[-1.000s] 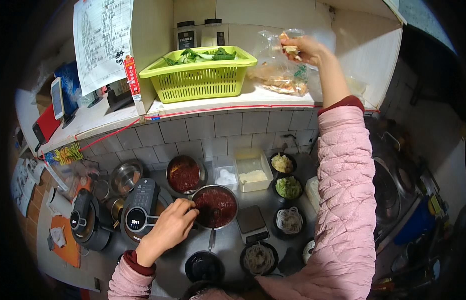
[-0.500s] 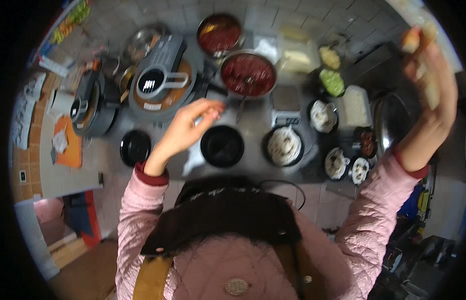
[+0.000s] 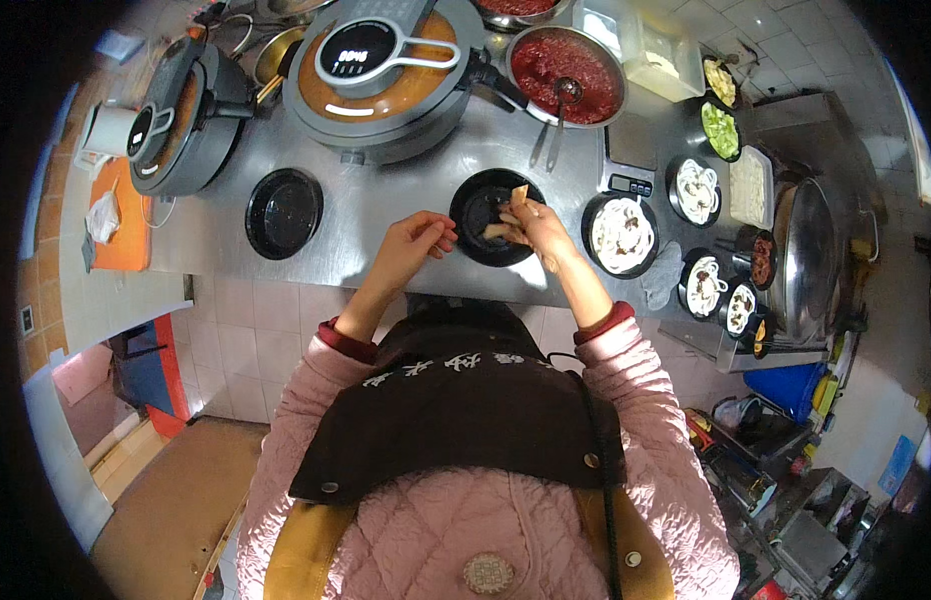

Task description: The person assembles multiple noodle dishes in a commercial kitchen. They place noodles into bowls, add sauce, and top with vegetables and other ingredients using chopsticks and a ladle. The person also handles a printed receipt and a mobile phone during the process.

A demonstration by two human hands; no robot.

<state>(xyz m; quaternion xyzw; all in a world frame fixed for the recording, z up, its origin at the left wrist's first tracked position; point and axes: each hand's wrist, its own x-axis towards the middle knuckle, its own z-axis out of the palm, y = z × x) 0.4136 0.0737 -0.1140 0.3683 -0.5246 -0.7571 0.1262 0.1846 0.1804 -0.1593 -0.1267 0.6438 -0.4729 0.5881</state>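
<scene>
Over a black bowl (image 3: 471, 195) at the middle of the steel counter, my right hand (image 3: 546, 235) grips several pale, tan-edged food pieces (image 3: 508, 232), some down inside the bowl's rim. Their exact kind cannot be made out. My left hand (image 3: 416, 245) is just left of that bowl, fingers curled together, with nothing visible in them. A second black bowl (image 3: 284, 213) stands further left. To the right of my right hand is a black bowl of white noodles (image 3: 623, 236) with dark bits on top.
Beyond my hands stand a large grey cooker (image 3: 386, 85), a smaller cooker (image 3: 191, 125) and a pan of red sauce (image 3: 568, 75) with a ladle. A scale (image 3: 629, 150), noodle bowls (image 3: 697, 192) and a container of pale food (image 3: 752, 188) crowd the right side. An orange board (image 3: 126, 240) lies far left.
My right hand has come from the far upper right down to the middle bowl, carrying the pale pieces. My left hand has shifted toward that bowl. The view has tilted and sharpened.
</scene>
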